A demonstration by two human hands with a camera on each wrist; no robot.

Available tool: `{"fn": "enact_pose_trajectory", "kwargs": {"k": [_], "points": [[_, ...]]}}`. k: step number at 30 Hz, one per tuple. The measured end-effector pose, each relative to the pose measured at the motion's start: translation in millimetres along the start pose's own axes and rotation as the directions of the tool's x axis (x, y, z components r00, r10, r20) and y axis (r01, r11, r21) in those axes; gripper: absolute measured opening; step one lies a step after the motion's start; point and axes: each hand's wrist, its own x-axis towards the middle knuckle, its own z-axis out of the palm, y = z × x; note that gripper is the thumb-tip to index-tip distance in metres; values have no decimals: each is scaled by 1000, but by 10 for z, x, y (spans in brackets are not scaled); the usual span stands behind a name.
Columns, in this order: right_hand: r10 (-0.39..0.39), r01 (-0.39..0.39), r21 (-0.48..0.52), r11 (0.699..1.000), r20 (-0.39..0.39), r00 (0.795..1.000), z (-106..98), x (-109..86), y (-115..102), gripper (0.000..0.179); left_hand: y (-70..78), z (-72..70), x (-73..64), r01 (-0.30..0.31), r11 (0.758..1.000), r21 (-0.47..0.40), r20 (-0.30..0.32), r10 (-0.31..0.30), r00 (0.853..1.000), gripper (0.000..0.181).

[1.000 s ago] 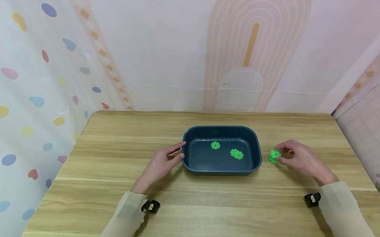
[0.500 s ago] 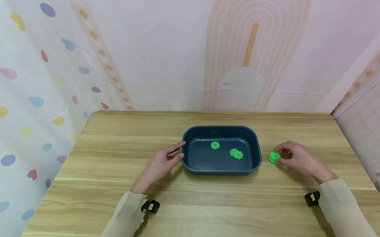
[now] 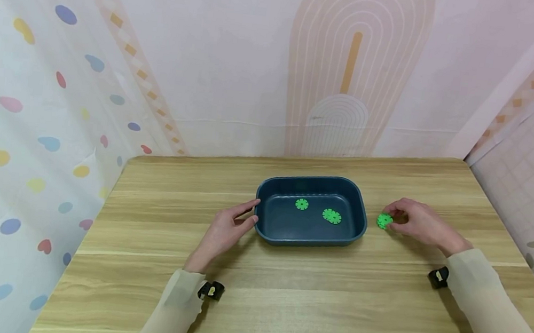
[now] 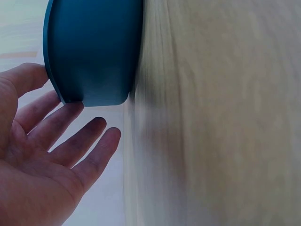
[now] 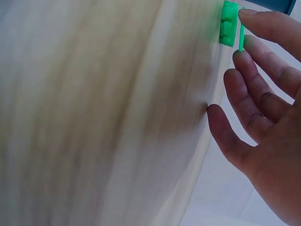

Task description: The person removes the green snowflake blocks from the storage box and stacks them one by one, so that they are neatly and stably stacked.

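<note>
A dark blue rectangular tub [image 3: 308, 241] stands on the wooden table with a few green notched snowflake discs [image 3: 302, 205] lying in it. At the tub's left end my left hand [image 3: 223, 234] touches the rim with its thumb and fingertips, the fingers fairly straight. To the right of the tub, my right hand [image 3: 418, 221] pinches one thin green disc [image 5: 241, 30] between thumb and finger. Close beside that disc, in the right wrist view, is a short stack of green discs [image 5: 229, 23] on the table. From the head, held disc and stack overlap.
The wooden tabletop [image 3: 320, 311] reaches back to a patterned cloth [image 3: 237, 78]. Another cloth with coloured spots hangs at the left. A black wrist camera [image 3: 211, 290] sits on the left wrist and one more on the right.
My right hand has lowered slightly, bringing the pinched disc down over the small stack. The left hand and the tub have stayed put.
</note>
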Motion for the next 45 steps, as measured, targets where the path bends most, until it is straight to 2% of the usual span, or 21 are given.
{"fn": "enact_pose_trajectory", "kwargs": {"k": [15, 27, 34, 45], "points": [[-18, 18, 1, 1000, -8, 1000, -5, -18, -16, 26, -47, 11, -4, 2, 1000, -14, 1, -2, 1000, 45], [4, -4, 6, 1000, 15, 1000, 9, -2, -16, 28, -38, 11, -18, 13, 1000, -16, -1, -13, 1000, 44], [7, -7, 8, 1000, 20, 1000, 11, -3, -25, 29, -62, 17, -8, -3, 1000, -19, -1, 3, 1000, 45], [1, -2, 49, 999, 17, 1000, -17, -50, -33, 45, -52, 14, 4, -15, 1000, -20, -4, 15, 1000, 45]]}}
